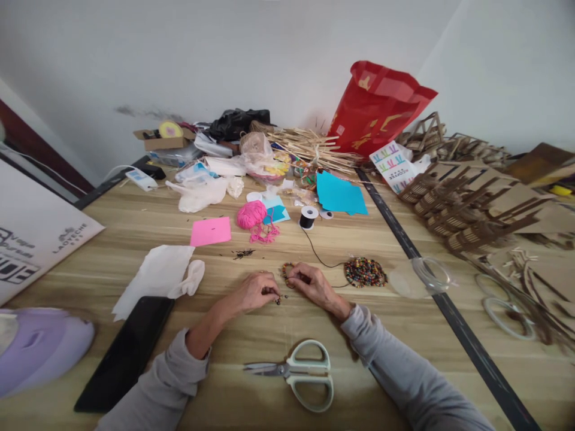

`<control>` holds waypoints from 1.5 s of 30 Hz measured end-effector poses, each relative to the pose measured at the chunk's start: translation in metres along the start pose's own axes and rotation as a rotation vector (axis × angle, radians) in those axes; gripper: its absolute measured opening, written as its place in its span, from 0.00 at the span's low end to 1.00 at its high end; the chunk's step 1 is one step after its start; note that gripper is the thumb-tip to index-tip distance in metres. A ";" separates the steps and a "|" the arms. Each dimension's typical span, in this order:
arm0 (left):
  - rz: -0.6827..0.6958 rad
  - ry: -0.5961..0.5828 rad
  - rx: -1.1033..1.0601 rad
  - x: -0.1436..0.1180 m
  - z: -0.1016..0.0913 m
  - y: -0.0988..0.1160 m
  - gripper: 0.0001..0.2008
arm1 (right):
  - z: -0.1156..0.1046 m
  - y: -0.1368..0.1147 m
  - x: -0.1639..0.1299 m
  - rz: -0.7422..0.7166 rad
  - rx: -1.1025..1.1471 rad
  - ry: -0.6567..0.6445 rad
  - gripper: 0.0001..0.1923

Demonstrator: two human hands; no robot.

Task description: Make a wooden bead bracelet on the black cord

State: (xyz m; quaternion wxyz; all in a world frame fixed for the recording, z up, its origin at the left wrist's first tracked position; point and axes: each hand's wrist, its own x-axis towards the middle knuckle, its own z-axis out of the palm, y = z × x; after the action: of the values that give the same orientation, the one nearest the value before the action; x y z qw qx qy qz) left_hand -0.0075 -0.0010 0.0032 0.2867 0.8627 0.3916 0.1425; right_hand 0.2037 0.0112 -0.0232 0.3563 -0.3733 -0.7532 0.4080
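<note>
Wood-grain tabletop (135,221) fills most of the view, pale and streaked, with a dark metal strip running across it toward the near right. At the left edge a white printed board (31,233) is cut off, so its lettering reads only in part, and a glossy lilac object (40,347) is half out of frame and too blurred to identify. On the right, stacks of notched brown cardboard pieces (467,209) run beyond the frame. A crinkled red plastic bag (377,111) stands against the wall behind a bundle of dry straw sticks (309,146). Closer in lie a flat black phone (128,353), crumpled white tissue (157,275), a smooth blue paper sheet (339,194) and a pink paper square (210,231). Pale-handled scissors (296,371) rest shut between the grey sleeves. A fuzzy pink yarn ball (251,214) sits beyond the hands, with a small black thread spool (308,216) beside it; its thread trails toward a round heap of multicoloured beads (365,272), next to a clear round lid (420,276).

The left hand (254,291) and right hand (312,284) meet at the table's middle, each pinched narrowly. Between them is a short beaded string (286,275), partly hidden by the fingers; what exactly the left fingertips grip is too small to make out.
</note>
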 end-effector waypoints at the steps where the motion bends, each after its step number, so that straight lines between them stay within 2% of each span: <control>1: -0.003 0.000 0.000 0.000 0.000 0.000 0.06 | 0.000 0.000 0.000 0.005 0.001 0.003 0.10; 9: -0.011 0.051 -0.022 0.001 0.005 0.001 0.05 | 0.001 -0.001 0.001 0.001 0.003 0.008 0.09; 17: -0.096 0.116 0.058 0.003 0.017 0.006 0.01 | 0.000 -0.001 0.001 -0.004 -0.002 -0.001 0.08; 23: -0.164 0.131 0.090 0.005 0.021 0.013 0.03 | 0.001 -0.001 0.001 -0.007 0.000 0.007 0.08; 28: -0.169 0.143 0.110 0.007 0.021 0.016 0.04 | 0.002 0.000 0.000 -0.002 0.001 0.006 0.08; 37: -0.211 0.213 -0.143 0.007 0.016 0.011 0.06 | 0.000 -0.006 0.000 0.006 -0.010 0.008 0.08; 45: -0.159 0.148 -0.209 0.004 0.008 0.005 0.05 | 0.000 -0.004 0.000 -0.004 -0.004 -0.005 0.10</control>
State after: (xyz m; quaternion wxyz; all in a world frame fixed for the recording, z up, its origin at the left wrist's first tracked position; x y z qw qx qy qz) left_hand 0.0018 -0.0037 -0.0002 0.3557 0.7815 0.4618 0.2225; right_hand 0.2022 0.0101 -0.0201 0.3543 -0.3714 -0.7558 0.4067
